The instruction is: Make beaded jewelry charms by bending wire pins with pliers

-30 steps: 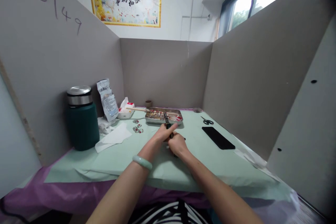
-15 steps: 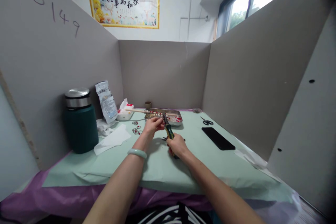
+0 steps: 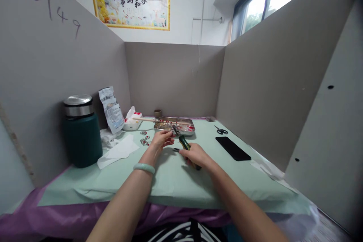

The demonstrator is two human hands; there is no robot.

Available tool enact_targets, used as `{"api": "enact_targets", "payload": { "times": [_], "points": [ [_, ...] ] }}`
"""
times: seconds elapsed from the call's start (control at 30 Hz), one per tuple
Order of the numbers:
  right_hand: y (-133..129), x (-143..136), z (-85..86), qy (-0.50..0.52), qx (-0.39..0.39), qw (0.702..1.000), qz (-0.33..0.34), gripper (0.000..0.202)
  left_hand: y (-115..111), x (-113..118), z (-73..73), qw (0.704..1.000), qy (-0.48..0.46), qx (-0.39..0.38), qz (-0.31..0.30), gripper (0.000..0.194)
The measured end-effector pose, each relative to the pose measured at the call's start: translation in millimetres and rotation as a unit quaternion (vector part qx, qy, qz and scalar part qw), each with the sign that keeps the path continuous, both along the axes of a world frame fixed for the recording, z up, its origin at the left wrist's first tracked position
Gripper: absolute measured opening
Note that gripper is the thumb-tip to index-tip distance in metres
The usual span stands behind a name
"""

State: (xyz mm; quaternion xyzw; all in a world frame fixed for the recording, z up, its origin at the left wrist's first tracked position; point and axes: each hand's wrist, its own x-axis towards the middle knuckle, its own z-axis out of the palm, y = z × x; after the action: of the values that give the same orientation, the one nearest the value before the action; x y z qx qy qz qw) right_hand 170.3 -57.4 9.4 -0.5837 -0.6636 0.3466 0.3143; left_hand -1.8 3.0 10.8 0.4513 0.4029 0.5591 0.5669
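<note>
My right hand is wrapped round the green-and-black handles of a pair of pliers. The pliers' dark jaws point forward and left, beside the fingertips of my left hand. That hand's fingers are bent together, and whatever is between the thumb and fingertips is too small to make out. A pale green bangle circles the left wrist. Under the right hand lies another dark-tipped tool, mostly covered. Several small ring-like pieces with red beads rest left of my left hand.
Behind the hands stands a metal tray of red and gold beads, with a wooden stick across it. Black scissors and a black phone-like slab lie right. A green flask, a pouch, tissues and white paper occupy the left.
The pliers have tilted further left, their handle ends swinging right with my right hand. My left fingers have moved slightly away from the jaws. The whole view has shifted a little.
</note>
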Motion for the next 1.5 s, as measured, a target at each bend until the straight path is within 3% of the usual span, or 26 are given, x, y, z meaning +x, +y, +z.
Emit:
{"api": "enact_targets", "payload": {
  "times": [0.03, 0.13, 0.23, 0.43, 0.57, 0.7, 0.77, 0.87, 0.9, 1.07, 1.2, 1.3, 1.33, 1.4, 1.5],
  "points": [
    [-0.7, 6.9, 4.7, -0.067, 0.026, 0.997, 0.002, 0.020, -1.6, 0.1, 0.3, 1.000, 0.012, 0.000, 0.009, 0.017],
    [-0.1, 30.1, 11.5, -0.219, 0.099, 0.968, -0.075, 0.034, -5.7, 1.1, 1.3, 0.998, 0.049, 0.013, 0.028, 0.018],
    [4.8, 51.2, 7.4, -0.302, 0.081, 0.940, -0.139, 0.045, -7.4, 2.9, 1.1, 0.995, 0.091, 0.028, 0.032, 0.021],
    [25.3, 73.9, -7.4, -0.346, 0.045, 0.920, -0.180, 0.055, -5.8, 4.3, -2.5, 0.991, 0.120, 0.046, 0.020, 0.026],
    [36.5, 76.0, -11.8, -0.360, 0.027, 0.914, -0.184, 0.058, -5.6, 3.5, -3.1, 0.996, 0.088, 0.027, 0.002, 0.025],
    [30.5, 62.8, -8.1, -0.406, 0.113, 0.885, -0.200, 0.057, -5.3, 3.1, -2.6, 0.999, 0.050, 0.000, -0.012, 0.021],
    [22.4, 49.6, -6.3, -0.392, 0.185, 0.892, -0.127, 0.051, -6.0, 3.4, -1.4, 0.999, 0.034, -0.009, -0.020, 0.020],
    [10.9, 27.1, -8.8, -0.349, 0.215, 0.909, 0.073, 0.050, -8.0, 3.6, 0.3, 0.999, 0.007, -0.006, -0.040, 0.020],
    [8.3, 20.2, -11.0, -0.353, 0.209, 0.907, 0.095, 0.048, -8.4, 3.4, 0.5, 0.999, 0.001, -0.004, -0.045, 0.021],
    [8.9, 0.9, -23.9, -0.374, 0.225, 0.898, 0.058, 0.030, -7.6, 1.2, -2.3, 0.997, -0.009, 0.013, -0.074, 0.024],
    [20.8, 3.7, -25.9, -0.256, 0.221, 0.940, 0.041, 0.020, -4.8, 1.0, -4.6, 0.998, -0.015, 0.007, -0.063, 0.023],
    [28.9, 11.7, -17.5, 0.009, 0.126, 0.991, 0.031, 0.022, -3.5, 2.2, -4.6, 0.998, -0.013, 0.006, -0.060, 0.023],
    [30.0, 14.6, -13.0, 0.119, 0.079, 0.989, 0.029, 0.029, -3.6, 2.6, -4.3, 0.998, -0.013, 0.007, -0.062, 0.022],
    [29.0, 19.5, -3.8, 0.294, 0.010, 0.953, 0.065, 0.040, -4.6, 3.1, -3.1, 0.998, -0.017, 0.010, -0.064, 0.021],
    [19.7, 21.2, 4.7, 0.409, -0.050, 0.902, 0.131, 0.047, -7.3, 2.8, -1.1, 0.997, -0.026, 0.014, -0.065, 0.019]
  ]
}}
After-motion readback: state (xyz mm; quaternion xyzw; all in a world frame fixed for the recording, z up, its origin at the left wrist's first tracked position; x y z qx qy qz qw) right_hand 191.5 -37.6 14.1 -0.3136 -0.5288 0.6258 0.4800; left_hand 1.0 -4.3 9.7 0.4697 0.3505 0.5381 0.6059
